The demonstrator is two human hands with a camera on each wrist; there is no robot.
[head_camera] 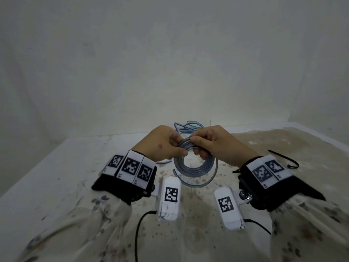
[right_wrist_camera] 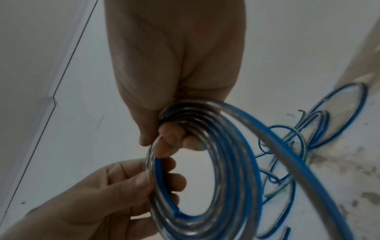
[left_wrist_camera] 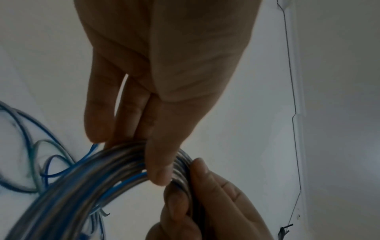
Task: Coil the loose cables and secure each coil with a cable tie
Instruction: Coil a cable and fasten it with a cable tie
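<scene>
A coil of clear and blue cable (head_camera: 194,173) (left_wrist_camera: 92,178) (right_wrist_camera: 232,162) is held upright above the table between both hands. My left hand (head_camera: 180,146) (left_wrist_camera: 162,146) pinches the coil's upper left, thumb in front. At the top, my right hand (head_camera: 197,146) (right_wrist_camera: 170,134) grips the bundle with curled fingers. The two hands nearly touch. One outer turn of the cable (head_camera: 198,184) (right_wrist_camera: 308,170) hangs looser round the coil. A black cable tie (head_camera: 283,157) lies on the table right of my right wrist.
A tangle of loose blue, clear and green cables (head_camera: 188,126) (right_wrist_camera: 298,138) (left_wrist_camera: 30,154) lies behind the hands, near the wall. A short cable piece (head_camera: 162,163) lies under my left hand. The stained white table (head_camera: 66,167) ends at the wall.
</scene>
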